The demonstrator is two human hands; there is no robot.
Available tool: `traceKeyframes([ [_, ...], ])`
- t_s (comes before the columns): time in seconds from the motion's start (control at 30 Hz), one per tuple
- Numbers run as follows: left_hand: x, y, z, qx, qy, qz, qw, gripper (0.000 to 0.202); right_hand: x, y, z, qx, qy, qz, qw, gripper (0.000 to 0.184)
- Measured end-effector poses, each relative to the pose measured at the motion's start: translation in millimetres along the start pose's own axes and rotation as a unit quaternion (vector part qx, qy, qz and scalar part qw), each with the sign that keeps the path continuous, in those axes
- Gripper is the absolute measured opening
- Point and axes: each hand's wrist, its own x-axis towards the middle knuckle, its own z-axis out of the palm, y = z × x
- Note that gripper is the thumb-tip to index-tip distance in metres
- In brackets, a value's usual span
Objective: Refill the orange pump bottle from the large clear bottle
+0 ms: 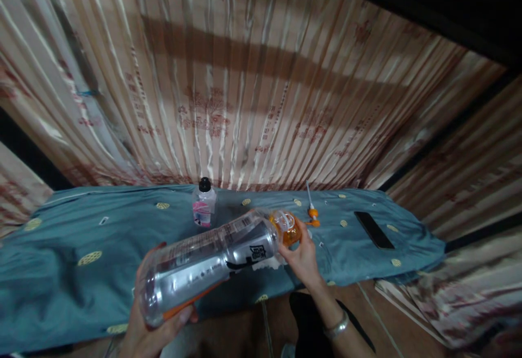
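A large clear plastic bottle [204, 260] with dark lettering lies tilted across the view, its base end low at the left and its other end higher at the right. My left hand [153, 328] is wrapped round the base end from beneath. At the upper end, my right hand [304, 255] grips a small see-through orange bottle [289, 226]. The two bottles meet or overlap there; whether their mouths touch is hidden. Behind them, an orange pump top [312, 215] with a pale tube lies on the teal patterned cloth [134, 222].
Left of centre stands a small clear bottle [204, 206] with a black cap and pink label. A black phone [374, 230] lies toward the right end of the cloth. Patterned curtains [244, 102] hang along the back, and tiled floor [379, 303] shows in front.
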Motion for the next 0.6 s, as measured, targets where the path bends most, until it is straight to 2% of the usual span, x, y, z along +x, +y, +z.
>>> traceKeyframes([
  [0.27,3,1,-4.5,0.008,-0.020,-0.004,1.000,0.118,-1,2,-1,-0.012,-0.010,0.005,1.000,0.064],
  [0.43,7,-1,-8.4,0.034,-0.041,0.010,0.999,0.108,-2,3,-2,-0.014,-0.019,0.006,1.000,0.064],
  [0.6,12,-8,-12.2,0.028,-0.037,0.036,0.998,0.101,-3,2,-3,-0.013,-0.024,0.008,1.000,0.062],
])
